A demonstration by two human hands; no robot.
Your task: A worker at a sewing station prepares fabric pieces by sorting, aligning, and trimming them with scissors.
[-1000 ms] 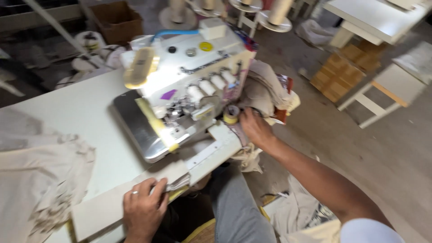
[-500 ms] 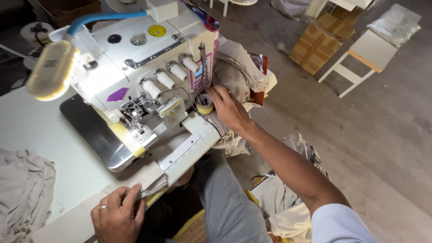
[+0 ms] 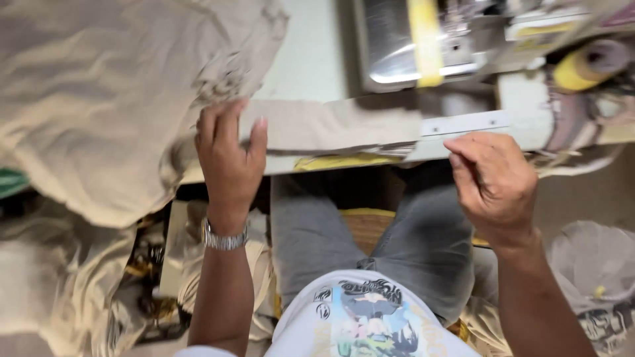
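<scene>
We see two hands at the near edge of the bench. Our left hand lies palm down with the fingers loosely spread, the fingertips pressing on a strip of beige cloth that runs along the bench edge to the right of this hand. A metal watch sits on that wrist.

Our right hand hangs just below the bench edge with the fingers curled in toward the palm; whether it pinches anything we cannot tell, since the fingertips are turned away from us. Just above its knuckles is a white plate with two screws, part of the sewing machine, whose shiny metal bed carries one yellow strip. Up and to the right of this hand is one yellow spool, blurred.

To the left of the left hand, one big heap of beige cloth covers the bench and spills over its edge. We count one strip under the fingers and one heap.
</scene>
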